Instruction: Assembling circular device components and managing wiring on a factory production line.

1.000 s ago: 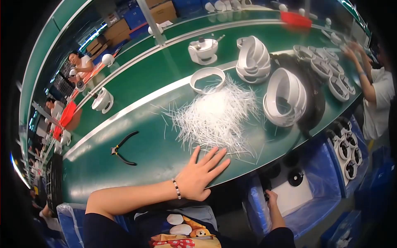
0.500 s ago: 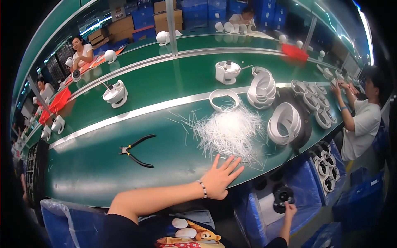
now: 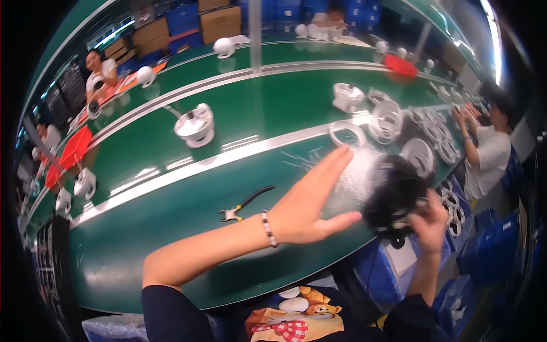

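My right hand (image 3: 430, 225) grips a black round part (image 3: 396, 196) and holds it above the bench's near right edge; motion blurs the part's details. Facing it, my left hand (image 3: 307, 205) is open, thumb apart from outstretched fingers, with nothing in it. Beyond the left fingers lies a pile of thin white plastic strips (image 3: 359, 179), partly covered by the hand and the black part. A white ring (image 3: 347, 134) rests at the pile's far edge. Side cutters (image 3: 232, 214) with black handles lie on the green bench, left of my left hand.
White housings (image 3: 195, 126) stand on the green belt (image 3: 273, 105) behind a metal rail. White rings (image 3: 386, 122) are stacked at the right, near a co-worker (image 3: 487, 148). Blue lined crates (image 3: 370, 265) stand below the bench's right edge. A black rack (image 3: 52, 256) borders the left.
My right hand has lifted the black part from the lined crate to above the bench edge. My left hand has risen off the bench by the strips. The head view has shifted.
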`<state>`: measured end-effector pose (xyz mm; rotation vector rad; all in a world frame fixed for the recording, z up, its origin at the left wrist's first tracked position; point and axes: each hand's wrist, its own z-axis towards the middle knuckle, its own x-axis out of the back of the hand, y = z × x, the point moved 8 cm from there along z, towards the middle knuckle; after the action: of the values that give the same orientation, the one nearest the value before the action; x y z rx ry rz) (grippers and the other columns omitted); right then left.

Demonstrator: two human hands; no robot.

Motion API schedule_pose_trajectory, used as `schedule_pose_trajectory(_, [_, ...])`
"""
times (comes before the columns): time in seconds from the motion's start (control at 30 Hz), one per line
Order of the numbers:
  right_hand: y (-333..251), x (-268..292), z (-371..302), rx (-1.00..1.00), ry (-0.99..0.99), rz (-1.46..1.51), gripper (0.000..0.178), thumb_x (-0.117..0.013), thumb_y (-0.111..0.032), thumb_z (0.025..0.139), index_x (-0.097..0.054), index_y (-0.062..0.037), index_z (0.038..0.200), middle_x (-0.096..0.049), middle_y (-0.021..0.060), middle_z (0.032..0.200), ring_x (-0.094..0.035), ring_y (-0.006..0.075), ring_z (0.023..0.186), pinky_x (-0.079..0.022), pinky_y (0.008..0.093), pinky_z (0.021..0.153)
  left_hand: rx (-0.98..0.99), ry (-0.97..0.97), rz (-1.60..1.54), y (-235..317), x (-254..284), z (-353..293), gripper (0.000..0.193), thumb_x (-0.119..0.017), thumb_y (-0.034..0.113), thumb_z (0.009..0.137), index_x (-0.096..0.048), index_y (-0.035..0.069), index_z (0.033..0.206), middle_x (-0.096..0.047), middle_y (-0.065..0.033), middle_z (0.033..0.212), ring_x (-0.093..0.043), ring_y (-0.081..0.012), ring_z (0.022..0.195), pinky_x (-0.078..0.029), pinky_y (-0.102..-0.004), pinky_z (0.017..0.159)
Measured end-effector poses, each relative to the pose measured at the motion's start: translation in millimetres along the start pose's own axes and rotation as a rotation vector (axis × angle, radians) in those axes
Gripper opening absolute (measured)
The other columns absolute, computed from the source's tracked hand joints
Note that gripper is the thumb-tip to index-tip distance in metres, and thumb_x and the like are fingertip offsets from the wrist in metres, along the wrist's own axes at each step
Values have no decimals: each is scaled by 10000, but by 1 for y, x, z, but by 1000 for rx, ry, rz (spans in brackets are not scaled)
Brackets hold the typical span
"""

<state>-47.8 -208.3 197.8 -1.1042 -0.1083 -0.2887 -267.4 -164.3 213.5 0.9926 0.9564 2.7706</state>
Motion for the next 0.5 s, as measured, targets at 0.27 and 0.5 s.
schedule_pose_trajectory(0.27, [9,-315,49,159,-724,187,243,-732,-189,666,-610,23,666,-545,57,704,-510,125,663,-385,258,574,892,187,-135,-80,143,-177,321,-596,145,796,-538,-50,1044,-621,-79,929,-558,-108,828,-462,-261,739])
schedule_pose_trajectory(0.5, [24,-474,5,-76,-1056,377,206,-627,-165,787,-638,10,679,-536,34,693,-500,102,683,-396,233,630,1229,653,-309,-62,248,-327,241,-571,256,826,-603,20,795,-610,-26,788,-553,-95,736,-445,-241,695])
